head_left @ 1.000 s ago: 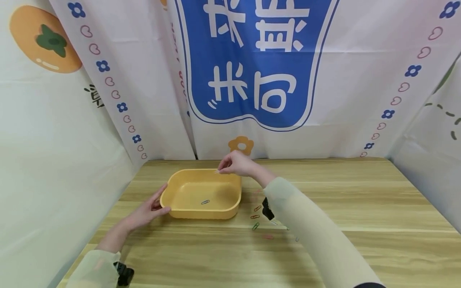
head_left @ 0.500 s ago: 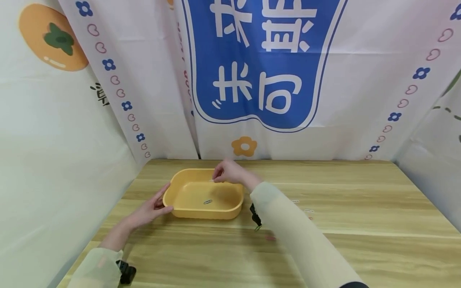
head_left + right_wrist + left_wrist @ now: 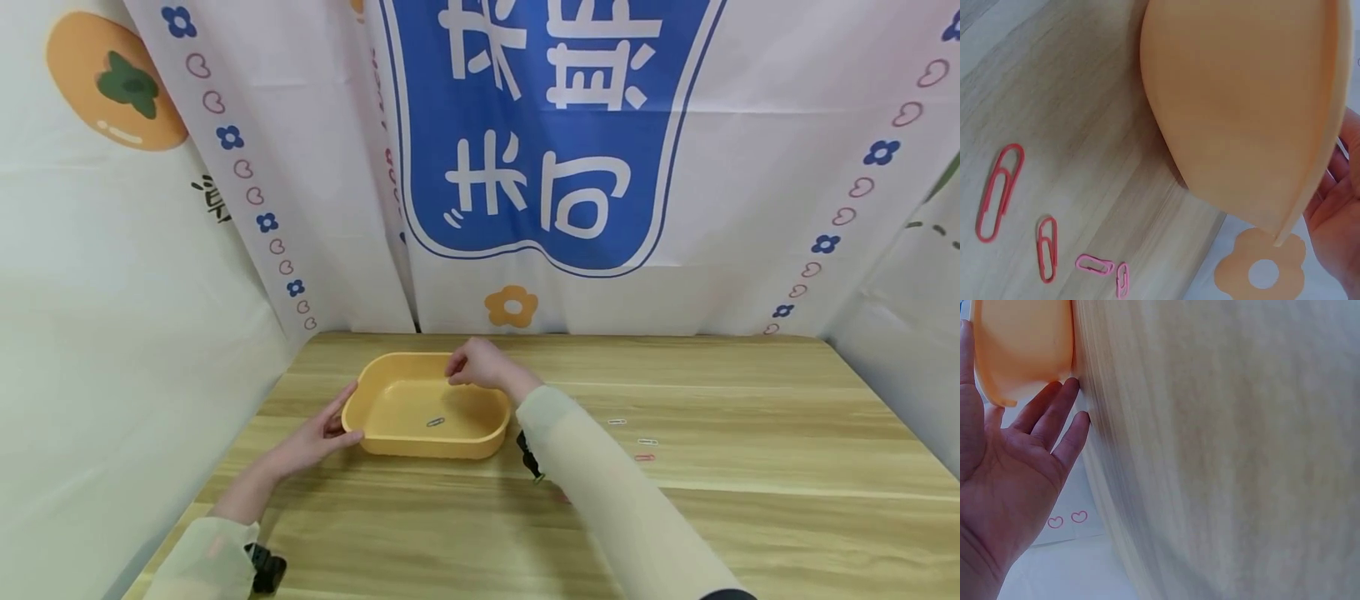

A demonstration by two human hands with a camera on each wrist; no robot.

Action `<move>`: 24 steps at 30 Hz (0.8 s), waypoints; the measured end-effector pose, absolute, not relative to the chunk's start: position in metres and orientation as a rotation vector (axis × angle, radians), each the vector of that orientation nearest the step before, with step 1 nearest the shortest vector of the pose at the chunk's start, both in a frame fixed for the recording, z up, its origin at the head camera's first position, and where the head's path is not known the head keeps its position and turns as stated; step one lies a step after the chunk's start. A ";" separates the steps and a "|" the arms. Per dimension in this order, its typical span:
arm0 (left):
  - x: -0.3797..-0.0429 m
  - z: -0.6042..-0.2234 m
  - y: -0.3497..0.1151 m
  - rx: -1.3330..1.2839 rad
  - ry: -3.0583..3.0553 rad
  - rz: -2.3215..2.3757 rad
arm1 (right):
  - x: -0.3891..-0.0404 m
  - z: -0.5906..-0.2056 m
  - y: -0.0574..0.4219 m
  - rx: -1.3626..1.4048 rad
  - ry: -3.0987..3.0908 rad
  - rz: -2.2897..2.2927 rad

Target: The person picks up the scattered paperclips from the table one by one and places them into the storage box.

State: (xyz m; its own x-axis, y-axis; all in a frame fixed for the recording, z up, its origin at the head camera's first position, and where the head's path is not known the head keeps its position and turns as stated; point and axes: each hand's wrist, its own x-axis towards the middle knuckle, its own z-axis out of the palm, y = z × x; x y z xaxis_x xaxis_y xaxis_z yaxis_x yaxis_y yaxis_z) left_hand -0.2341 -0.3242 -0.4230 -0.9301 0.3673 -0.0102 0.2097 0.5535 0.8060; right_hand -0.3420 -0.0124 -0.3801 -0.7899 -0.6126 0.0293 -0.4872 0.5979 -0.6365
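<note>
A yellow plastic tub [image 3: 431,448] stands on the wooden table. At its left end my left hand [image 3: 307,446] rests with thumb at the front and extended fingers behind; the left wrist view shows those fingers [image 3: 1054,415] nearly straight against the tub. Over the tub's right back part hovers my right hand [image 3: 483,365], fingers bent downward, with no clip visible at the fingertips. The right wrist view shows part of this palm [image 3: 1338,219], while the tub's end wall hides the fingertips. A small greyish paper clip [image 3: 435,422] lies on the tub floor.
White paper clips [image 3: 617,422] and a pink one [image 3: 645,457] lie right of my forearm. Beside the tub are red paper clips [image 3: 1000,194] and smaller pink clips [image 3: 1094,264]. A printed curtain [image 3: 712,208] borders the table's back edge.
My right hand has lowered into the tub area from above the back rim. The white paper clip pinched earlier no longer shows at its fingertips. My left hand stays at the tub.
</note>
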 end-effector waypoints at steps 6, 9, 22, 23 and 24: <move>-0.233 -0.424 -0.322 0.494 2.597 1.342 | -0.339 -0.371 0.001 -0.960 2.624 -1.009; -0.234 -0.422 -0.322 0.488 2.599 1.330 | -0.338 -0.363 0.014 -1.015 2.614 -1.026; -0.234 -0.422 -0.322 0.475 2.614 1.316 | -0.337 -0.347 0.094 -1.092 2.591 -1.084; -0.234 -0.422 -0.321 0.478 2.614 1.319 | -0.336 -0.348 0.100 -1.073 2.599 -1.085; -0.234 -0.423 -0.321 0.482 2.618 1.314 | -0.336 -0.350 0.106 -1.058 2.606 -1.081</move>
